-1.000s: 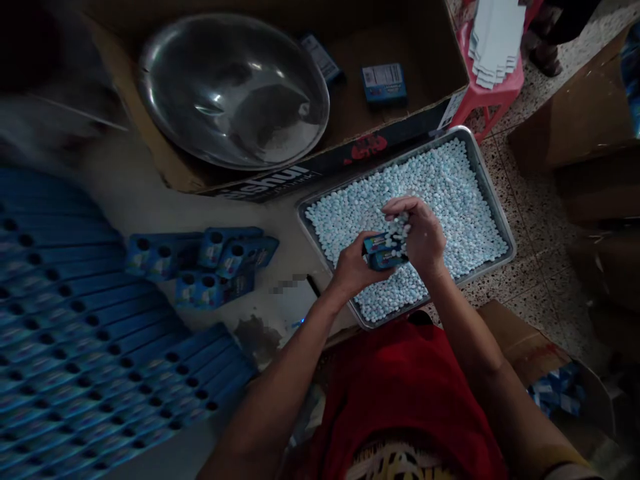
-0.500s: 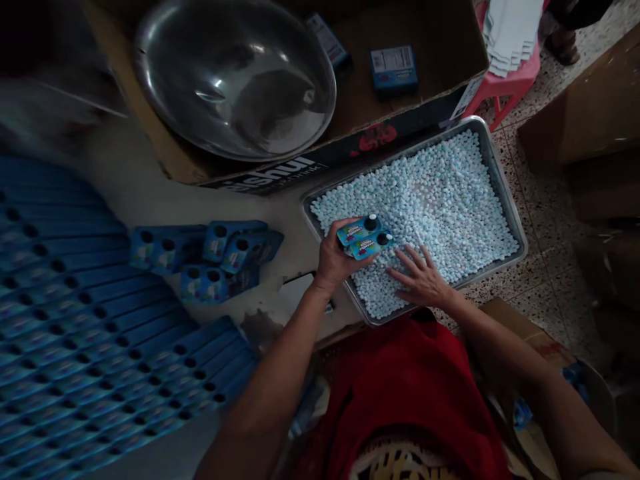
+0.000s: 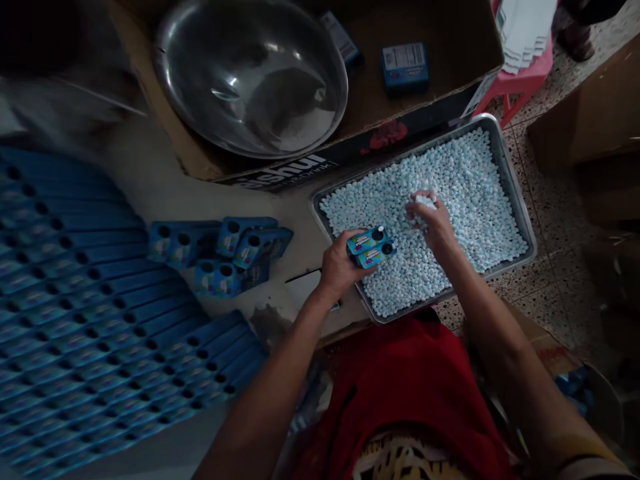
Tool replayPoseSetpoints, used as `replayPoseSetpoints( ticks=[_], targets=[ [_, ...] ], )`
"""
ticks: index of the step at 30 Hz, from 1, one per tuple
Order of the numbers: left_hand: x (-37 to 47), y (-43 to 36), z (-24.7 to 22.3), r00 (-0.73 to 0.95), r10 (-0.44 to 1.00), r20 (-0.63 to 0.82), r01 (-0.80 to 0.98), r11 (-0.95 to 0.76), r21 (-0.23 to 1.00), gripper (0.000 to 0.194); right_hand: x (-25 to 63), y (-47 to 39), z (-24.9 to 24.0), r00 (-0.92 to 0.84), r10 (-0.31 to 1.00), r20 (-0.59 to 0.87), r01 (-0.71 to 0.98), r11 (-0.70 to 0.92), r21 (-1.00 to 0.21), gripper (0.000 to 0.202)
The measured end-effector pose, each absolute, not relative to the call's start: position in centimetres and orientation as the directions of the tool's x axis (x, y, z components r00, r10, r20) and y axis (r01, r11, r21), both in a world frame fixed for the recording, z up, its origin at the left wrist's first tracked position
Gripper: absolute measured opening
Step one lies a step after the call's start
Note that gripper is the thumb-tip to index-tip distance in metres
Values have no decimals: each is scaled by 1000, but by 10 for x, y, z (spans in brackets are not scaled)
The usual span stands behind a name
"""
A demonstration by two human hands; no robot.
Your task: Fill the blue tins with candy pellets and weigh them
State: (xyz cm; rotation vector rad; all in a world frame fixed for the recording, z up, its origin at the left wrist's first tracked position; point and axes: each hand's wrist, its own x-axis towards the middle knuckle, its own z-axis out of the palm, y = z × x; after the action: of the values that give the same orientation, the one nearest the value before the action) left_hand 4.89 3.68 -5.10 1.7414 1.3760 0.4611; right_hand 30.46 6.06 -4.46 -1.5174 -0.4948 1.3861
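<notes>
My left hand (image 3: pixel 341 263) is closed around two small blue candy boxes (image 3: pixel 371 247), held side by side over the near left edge of the metal tray (image 3: pixel 528 230). Dark round holes show in the boxes' upturned ends, and a white piece sits at one hole. The tray holds a thick layer of small pale blue and white candies (image 3: pixel 480 193). Above its middle, my right hand (image 3: pixel 434 220) is cupped round a clump of these candies, fingers curled toward the left hand.
Several matching blue boxes (image 3: pixel 233 257) lie left of the tray, beside long rows of stacked boxes (image 3: pixel 100 333). Behind stands an open carton (image 3: pixel 295 175) with a steel bowl (image 3: pixel 250 87) and blue packs (image 3: pixel 405 67). A pink stool (image 3: pixel 530 77) bears white sheets.
My right hand has gone from lying spread on the candies to curling round a handful, farther up the tray. The left hand keeps its hold on the two boxes.
</notes>
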Motion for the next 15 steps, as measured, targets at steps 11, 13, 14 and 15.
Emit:
replayPoseSetpoints(
  ticks=[11,13,14,15],
  targets=[
    [73,38,-13,376,872,-313,672,-24,740,72,249,37,25,322,940,-114,-464,52,-884,30],
    [71,38,-17,428,866,-257,625,-78,776,72,248,34,27,305,950,-68,-394,60,-917,38],
    [70,39,-21,434,876,-210,593,-102,798,72,249,31,29,274,960,-60,-369,47,-928,41],
    [69,40,-25,425,891,-160,563,-122,817,72,252,26,31,225,973,-57,-349,26,-937,43]
  ],
)
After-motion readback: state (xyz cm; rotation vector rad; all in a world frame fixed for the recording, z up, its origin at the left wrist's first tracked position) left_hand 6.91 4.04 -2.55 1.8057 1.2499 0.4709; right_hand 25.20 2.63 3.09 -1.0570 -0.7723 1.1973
